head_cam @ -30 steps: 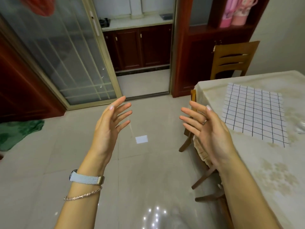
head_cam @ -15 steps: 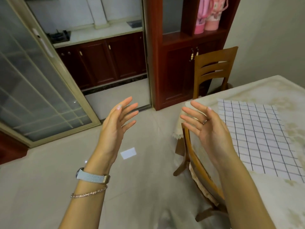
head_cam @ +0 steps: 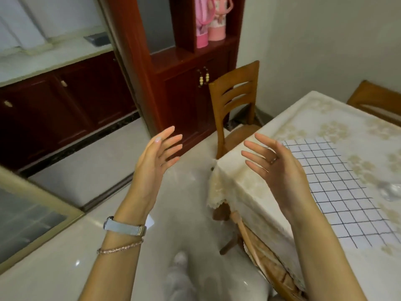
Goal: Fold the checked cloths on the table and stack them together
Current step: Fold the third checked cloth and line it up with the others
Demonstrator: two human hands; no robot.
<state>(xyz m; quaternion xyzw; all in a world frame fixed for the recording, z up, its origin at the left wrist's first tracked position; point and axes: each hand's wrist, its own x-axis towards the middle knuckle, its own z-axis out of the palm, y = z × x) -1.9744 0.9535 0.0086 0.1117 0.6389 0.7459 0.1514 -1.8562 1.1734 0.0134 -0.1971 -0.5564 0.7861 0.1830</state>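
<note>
Left hand [head_cam: 156,157], right hand [head_cam: 280,168]: raised, fingers straight and spread, palms facing, nothing held. Right hand hovers over left corner of surface [head_cam: 321,118]. Checked cloth [head_cam: 338,192] lies flat, unfolded, near left edge. Likely thin, light, limp: pinch two corners of one edge, fold over.

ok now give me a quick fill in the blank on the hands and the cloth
1. The checked cloth lies spread flat on the ____.
2. The left hand and the right hand are open and both hold ____.
3. The watch is worn on the ____ wrist.

Missing words: table; nothing; left
</note>
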